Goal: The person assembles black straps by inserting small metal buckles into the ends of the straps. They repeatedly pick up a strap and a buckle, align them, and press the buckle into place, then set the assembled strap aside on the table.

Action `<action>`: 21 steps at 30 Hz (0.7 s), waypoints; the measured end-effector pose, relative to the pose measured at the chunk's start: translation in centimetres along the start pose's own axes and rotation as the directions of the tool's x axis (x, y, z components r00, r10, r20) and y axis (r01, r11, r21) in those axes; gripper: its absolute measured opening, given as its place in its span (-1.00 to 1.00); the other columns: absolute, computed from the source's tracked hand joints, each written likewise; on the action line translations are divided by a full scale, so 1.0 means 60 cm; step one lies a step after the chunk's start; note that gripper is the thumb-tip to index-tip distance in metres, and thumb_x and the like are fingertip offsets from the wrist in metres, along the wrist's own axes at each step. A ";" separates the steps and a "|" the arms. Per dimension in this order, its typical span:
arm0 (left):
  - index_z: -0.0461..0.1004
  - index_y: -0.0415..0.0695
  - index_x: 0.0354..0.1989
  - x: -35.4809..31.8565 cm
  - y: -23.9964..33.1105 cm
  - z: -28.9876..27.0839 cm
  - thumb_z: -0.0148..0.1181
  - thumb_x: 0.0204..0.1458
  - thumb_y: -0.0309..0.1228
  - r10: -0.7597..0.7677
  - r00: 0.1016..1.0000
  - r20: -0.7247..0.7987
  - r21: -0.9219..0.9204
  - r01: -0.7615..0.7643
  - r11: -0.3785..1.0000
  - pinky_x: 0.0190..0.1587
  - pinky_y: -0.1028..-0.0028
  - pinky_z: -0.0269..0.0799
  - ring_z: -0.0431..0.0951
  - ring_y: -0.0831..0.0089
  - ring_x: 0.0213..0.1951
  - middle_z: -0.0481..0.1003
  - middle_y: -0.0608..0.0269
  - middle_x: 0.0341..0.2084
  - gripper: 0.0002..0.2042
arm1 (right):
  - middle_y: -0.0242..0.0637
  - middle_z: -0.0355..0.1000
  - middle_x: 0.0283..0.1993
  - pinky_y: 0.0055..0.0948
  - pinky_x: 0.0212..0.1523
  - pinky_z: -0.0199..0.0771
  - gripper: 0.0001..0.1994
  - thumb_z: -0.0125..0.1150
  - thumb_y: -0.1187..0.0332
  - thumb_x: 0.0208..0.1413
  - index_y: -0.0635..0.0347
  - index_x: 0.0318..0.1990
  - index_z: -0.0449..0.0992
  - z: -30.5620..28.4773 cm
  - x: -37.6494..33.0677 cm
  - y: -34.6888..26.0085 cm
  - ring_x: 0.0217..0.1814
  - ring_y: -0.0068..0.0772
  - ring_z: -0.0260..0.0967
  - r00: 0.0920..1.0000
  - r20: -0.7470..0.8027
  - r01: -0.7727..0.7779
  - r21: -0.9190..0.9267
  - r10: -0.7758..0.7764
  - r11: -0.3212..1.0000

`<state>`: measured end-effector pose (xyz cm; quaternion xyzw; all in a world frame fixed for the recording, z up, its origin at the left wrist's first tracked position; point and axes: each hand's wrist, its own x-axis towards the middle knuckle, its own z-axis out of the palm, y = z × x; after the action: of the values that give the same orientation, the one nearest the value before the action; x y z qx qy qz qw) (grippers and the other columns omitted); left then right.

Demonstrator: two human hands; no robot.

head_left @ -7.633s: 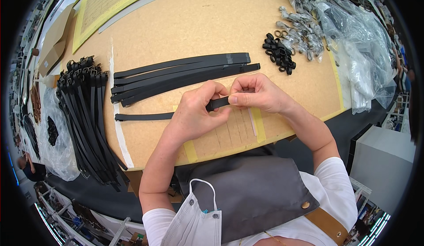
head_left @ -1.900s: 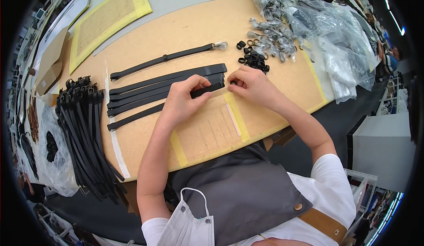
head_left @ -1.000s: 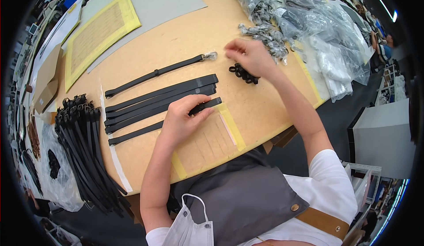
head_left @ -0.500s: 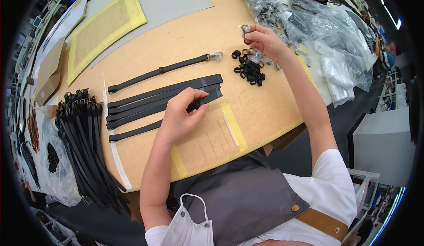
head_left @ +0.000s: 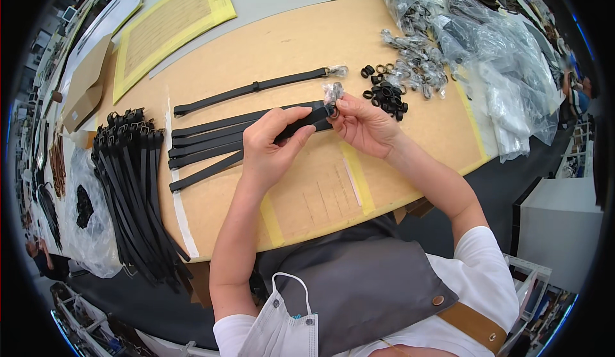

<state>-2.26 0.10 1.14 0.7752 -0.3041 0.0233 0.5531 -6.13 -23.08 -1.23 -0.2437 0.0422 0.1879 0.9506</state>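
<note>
My left hand (head_left: 272, 142) is closed on a black strap (head_left: 208, 174), pinching it near its right end. Between the fingertips of my right hand (head_left: 365, 126) is a metal clasp (head_left: 332, 92) wrapped in clear plastic. The clasp meets the strap's end, though my fingers hide whether the strap passes through its ring. Several more black straps (head_left: 205, 128) lie side by side just beyond my left hand. Farther off lies one strap (head_left: 250, 90) with a loop around it and a plastic-wrapped clasp at its right end.
Small black loops (head_left: 387, 99) lie piled right of my right hand, beside many plastic-wrapped clasps (head_left: 419, 65). Clear plastic bags (head_left: 506, 100) cover the table's right side. A bundle of black straps (head_left: 128, 184) hangs over the left edge. A yellow-taped board (head_left: 176, 30) lies at the back.
My right hand has come from the clasp pile toward the left, bringing the clasp to the strap. My left hand has raised the strap's right end. The view has shifted slightly.
</note>
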 end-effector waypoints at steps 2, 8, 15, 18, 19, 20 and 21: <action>0.66 -0.26 -0.11 0.002 0.001 -0.002 0.49 -0.02 -0.58 0.017 1.000 -0.010 0.021 -0.017 1.000 -0.18 0.53 0.52 0.64 0.49 -0.27 0.66 0.19 -0.29 -0.73 | -0.36 0.52 -0.06 -0.67 -0.04 0.61 -0.79 0.19 0.46 0.35 0.21 0.08 0.43 -0.002 -0.001 0.001 -0.06 -0.64 0.53 1.000 0.018 0.025 0.038 -0.025 0.999; 0.66 -0.27 -0.11 -0.001 -0.001 -0.002 0.48 -0.02 -0.59 0.018 1.000 0.019 0.011 -0.018 1.000 -0.19 0.54 0.52 0.64 0.50 -0.27 0.66 0.20 -0.31 -0.72 | -0.32 0.55 -0.03 -0.62 0.04 0.65 -0.81 0.17 0.46 0.36 0.23 0.07 0.43 -0.007 0.001 0.005 -0.04 -0.58 0.55 1.000 0.025 -0.018 0.086 0.016 0.996; 0.63 -0.18 -0.15 -0.002 -0.003 0.018 0.46 0.00 -0.56 0.105 0.994 -0.025 -0.113 -0.107 0.988 -0.50 0.65 0.33 0.49 0.69 -0.48 0.62 0.34 -0.41 -0.77 | -0.31 0.56 0.01 -0.60 -0.03 0.68 -0.76 0.19 0.41 0.37 0.24 0.12 0.46 -0.018 -0.004 0.029 -0.04 -0.55 0.57 0.981 0.009 -0.193 0.067 0.193 0.979; 0.60 -0.21 -0.20 -0.005 0.013 0.000 0.42 -0.01 -0.57 -0.064 0.997 0.052 -0.060 0.067 0.996 -0.44 0.65 0.40 0.53 0.68 -0.46 0.61 0.33 -0.44 -0.80 | -0.28 0.54 0.07 -0.52 0.05 0.64 -0.77 0.21 0.38 0.36 0.19 0.11 0.50 -0.016 -0.005 0.014 0.05 -0.52 0.54 0.968 -0.048 -0.252 -0.177 0.248 0.951; 0.59 -0.21 -0.21 -0.006 0.018 -0.003 0.42 -0.02 -0.57 -0.081 0.995 0.059 -0.059 0.084 0.995 -0.45 0.67 0.36 0.51 0.71 -0.46 0.61 0.35 -0.43 -0.81 | -0.25 0.53 0.11 -0.47 0.12 0.60 -0.78 0.22 0.38 0.36 0.18 0.09 0.51 -0.006 -0.008 0.012 0.11 -0.49 0.52 0.984 -0.087 -0.176 -0.296 0.157 0.939; 0.59 -0.21 -0.22 -0.006 0.022 -0.006 0.42 -0.03 -0.57 -0.098 0.993 0.065 -0.058 0.102 0.993 -0.45 0.69 0.32 0.50 0.73 -0.45 0.61 0.36 -0.43 -0.81 | -0.22 0.52 0.15 -0.41 0.18 0.56 -0.79 0.23 0.37 0.35 0.17 0.08 0.53 0.006 -0.012 0.011 0.17 -0.46 0.50 0.991 -0.115 -0.104 -0.413 0.061 0.905; 0.58 -0.21 -0.23 -0.006 0.026 -0.009 0.41 -0.03 -0.56 -0.115 0.991 0.070 -0.057 0.119 0.991 -0.46 0.71 0.28 0.48 0.76 -0.45 0.61 0.37 -0.42 -0.81 | -0.20 0.51 0.19 -0.36 0.25 0.51 -0.80 0.24 0.37 0.35 0.15 0.07 0.55 0.012 -0.013 0.011 0.22 -0.43 0.48 0.991 -0.129 -0.037 -0.525 -0.037 0.851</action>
<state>-3.15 0.42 2.57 0.7748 -0.2772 -0.0444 0.5665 -7.11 -22.46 -0.79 -0.5063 0.0532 0.1753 0.8427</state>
